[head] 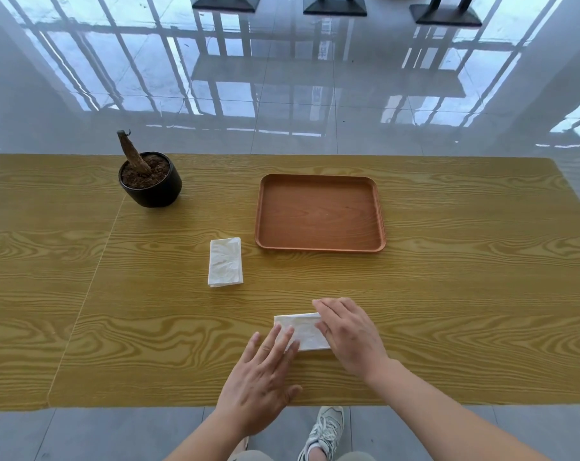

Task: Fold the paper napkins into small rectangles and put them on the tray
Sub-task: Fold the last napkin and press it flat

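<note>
A white folded napkin (pixel 303 329) lies near the table's front edge. My left hand (pixel 263 374) rests flat with its fingertips on the napkin's left end. My right hand (pixel 350 334) lies flat over the napkin's right end and hides that part. Both hands press with spread fingers and neither grips it. Another white napkin stack (pixel 225 262) lies apart, further back and to the left. The brown wooden tray (pixel 320 247) stands behind, right of that stack, with nothing on it.
A black pot (pixel 150 186) with soil and a bare stump stands at the back left of the yellow wood-grain table (pixel 464 294). The table's front edge runs just below my hands, with my shoe visible on the grey floor.
</note>
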